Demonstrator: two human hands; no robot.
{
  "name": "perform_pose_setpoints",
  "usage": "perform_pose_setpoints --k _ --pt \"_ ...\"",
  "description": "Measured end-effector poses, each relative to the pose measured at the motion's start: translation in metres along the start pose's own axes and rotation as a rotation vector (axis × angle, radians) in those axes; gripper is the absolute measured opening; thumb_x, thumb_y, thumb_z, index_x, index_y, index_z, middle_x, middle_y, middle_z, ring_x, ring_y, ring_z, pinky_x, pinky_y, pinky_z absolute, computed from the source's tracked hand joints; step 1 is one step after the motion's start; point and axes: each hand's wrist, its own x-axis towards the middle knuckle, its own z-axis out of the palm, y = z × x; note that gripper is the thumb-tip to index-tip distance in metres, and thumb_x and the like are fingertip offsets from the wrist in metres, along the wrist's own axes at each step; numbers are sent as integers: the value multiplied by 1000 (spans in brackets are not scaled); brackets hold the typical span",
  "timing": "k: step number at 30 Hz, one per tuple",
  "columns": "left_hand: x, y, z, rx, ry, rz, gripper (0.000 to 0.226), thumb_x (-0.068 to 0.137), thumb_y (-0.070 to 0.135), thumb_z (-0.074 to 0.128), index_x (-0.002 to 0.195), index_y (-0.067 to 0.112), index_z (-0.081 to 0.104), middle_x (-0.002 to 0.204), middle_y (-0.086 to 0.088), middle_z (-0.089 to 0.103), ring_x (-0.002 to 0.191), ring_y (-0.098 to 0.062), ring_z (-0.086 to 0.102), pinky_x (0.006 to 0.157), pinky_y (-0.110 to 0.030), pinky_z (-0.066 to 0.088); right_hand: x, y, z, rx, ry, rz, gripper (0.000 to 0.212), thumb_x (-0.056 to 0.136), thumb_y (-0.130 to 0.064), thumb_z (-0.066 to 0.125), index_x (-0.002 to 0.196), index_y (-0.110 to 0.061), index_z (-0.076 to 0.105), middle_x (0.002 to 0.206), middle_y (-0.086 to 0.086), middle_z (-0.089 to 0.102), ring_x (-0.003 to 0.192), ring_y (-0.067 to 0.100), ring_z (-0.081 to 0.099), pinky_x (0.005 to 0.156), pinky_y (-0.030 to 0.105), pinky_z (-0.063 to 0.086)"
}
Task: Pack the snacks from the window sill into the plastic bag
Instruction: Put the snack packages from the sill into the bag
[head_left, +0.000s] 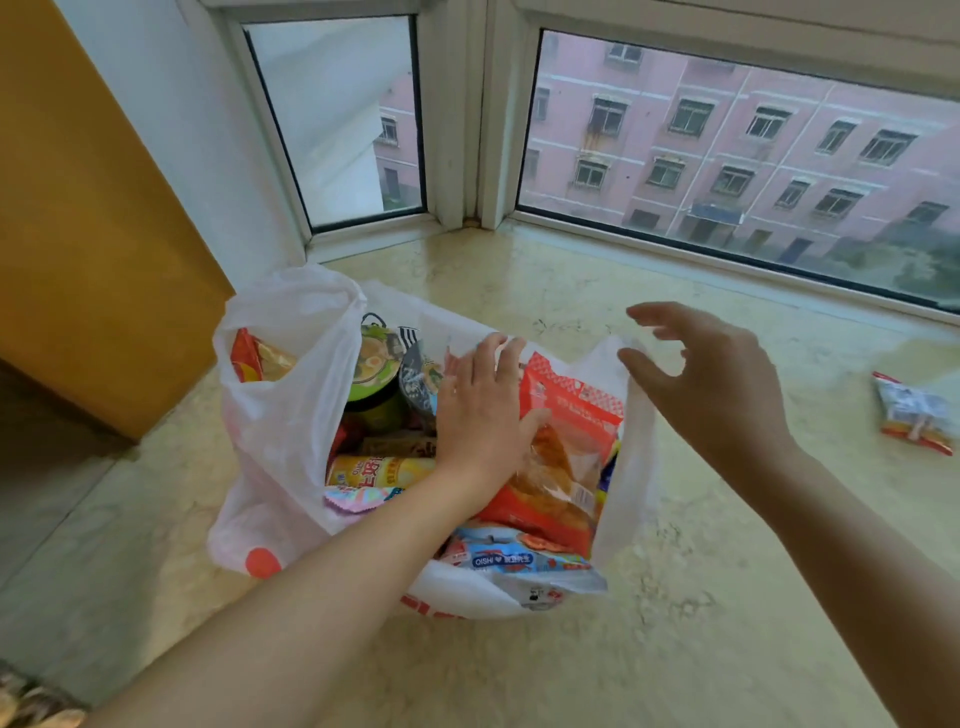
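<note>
My left hand lies flat, fingers straight, on the red snack packet standing in the open white plastic bag on the marble window sill. My right hand hovers spread and empty just above the bag's right handle. Inside I see two cup noodles, a yellow chip packet and a blue Oishi packet. One small snack packet lies well apart to the right on the sill.

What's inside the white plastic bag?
The white plastic bag holds a red snack packet under the left hand, two noodle cups, a yellow packet and a blue packet. Anything deeper is covered.
</note>
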Motion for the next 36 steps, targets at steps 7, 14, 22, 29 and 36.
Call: perform_pose_setpoints --k 7,14,22,29,36 --pt "6 37 -30 -41 76 153 63 95 56 38 150 28 21 157 7 17 144 -13 13 113 -41 18 -20 27 -16 -274 38 -177 38 87 -30 64 121 -14 63 135 10 56 120 31 55 89 49 51" --pt "10 115 -28 -33 110 378 60 94 54 41 147 26 31 156 5 27 144 -14 19 110 -40 24 -53 76 -49 -363 39 -97 46 92 -37 51 132 -14 54 146 13 44 135 32 41 105 52 40" --pt "-5 214 32 45 -8 540 67 89 61 35 146 25 33 155 2 30 143 -18 27 108 -43 31 -109 170 -101 -432 51 67 52 90 -41 40 132 -15 54 145 12 46 134 31 41 105 50 40" --pt "-37 316 104 16 -198 651 71 91 61 36 151 28 17 160 8 15 146 -12 12 111 -36 18 -180 273 -137 -439 -5 217 50 89 -40 43 129 -13 56 143 13 46 133 32 41 102 53 39" --pt "-69 410 188 -6 -342 674 67 89 60 40 146 27 32 154 7 29 141 -14 28 104 -36 28 -250 375 -168 -449 -64 319 44 86 -36 51 124 -14 59 138 14 50 128 34 45 101 52 38"
